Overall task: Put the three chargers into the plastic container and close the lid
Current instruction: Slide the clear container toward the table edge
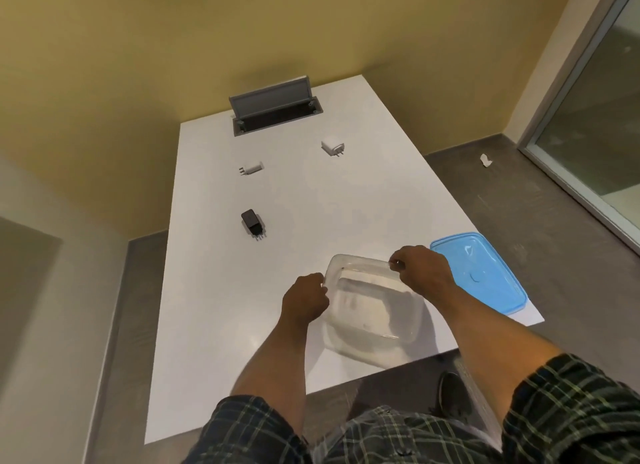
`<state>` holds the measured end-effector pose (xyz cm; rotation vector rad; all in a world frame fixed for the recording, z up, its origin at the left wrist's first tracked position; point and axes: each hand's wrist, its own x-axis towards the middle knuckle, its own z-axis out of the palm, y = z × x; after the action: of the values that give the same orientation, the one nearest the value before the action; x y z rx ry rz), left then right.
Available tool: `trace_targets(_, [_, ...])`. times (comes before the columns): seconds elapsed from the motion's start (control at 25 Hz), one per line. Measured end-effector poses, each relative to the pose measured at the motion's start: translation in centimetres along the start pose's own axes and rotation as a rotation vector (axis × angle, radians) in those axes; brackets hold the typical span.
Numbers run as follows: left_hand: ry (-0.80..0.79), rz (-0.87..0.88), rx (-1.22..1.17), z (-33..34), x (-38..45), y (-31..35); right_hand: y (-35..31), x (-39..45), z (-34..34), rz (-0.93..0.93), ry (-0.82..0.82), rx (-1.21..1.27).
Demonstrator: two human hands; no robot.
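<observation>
A person stands at the near end of a white table (214,325) and holds a clear plastic container (374,321) with both hands. The left hand (306,299) is closed on the container's left rim, its fingers curled around the edge. The right hand (424,271) grips the far rim near the right corner, fingers pinched over the edge. The container looks empty and sits at the near right part of the table, close to the table's front edge; whether its base rests flat on the table or is slightly raised cannot be told.

The blue lid (485,273) lies flat on the table just to the right of the container, behind the right hand and wrist, near the table's right edge.

The three chargers lie on the table, well apart from the container and from each other. A black charger (252,224) is nearest, to the left of centre, prongs toward the person. A small white charger (252,168) lies further back on the left, prongs pointing left. Another white charger (332,146) lies further back on the right, prongs pointing right.

At the far end, a grey hatch (272,99) set in the table stands open. The person wears dark checked sleeves (571,401).
</observation>
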<state>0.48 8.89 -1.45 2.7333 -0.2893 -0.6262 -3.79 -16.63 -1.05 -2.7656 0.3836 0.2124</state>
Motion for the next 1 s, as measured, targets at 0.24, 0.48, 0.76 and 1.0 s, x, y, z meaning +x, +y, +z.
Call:
trace_targets(0.24, [0.096, -0.197, -0.259, -0.7, -1.1, -3.0, -3.6, 2.1, 0.3, -0.039, 0.086, 0.225])
trace_targets(0.48, [0.150, -0.317, -0.398, -0.4, -1.6, -4.6, -3.5, 2.7, 1.6, 0.101, 0.022, 0.278])
trace_targets(0.76, [0.123, -0.326, -0.427, 0.5, -1.7, -5.1, -3.4, 2.9, 2.9, 0.095, -0.039, 0.307])
trace_targets(1.0, [0.094, -0.309, -0.424, 0.2, -2.2, -4.9, -3.4, 2.9, 3.5, 0.078, -0.046, 0.254])
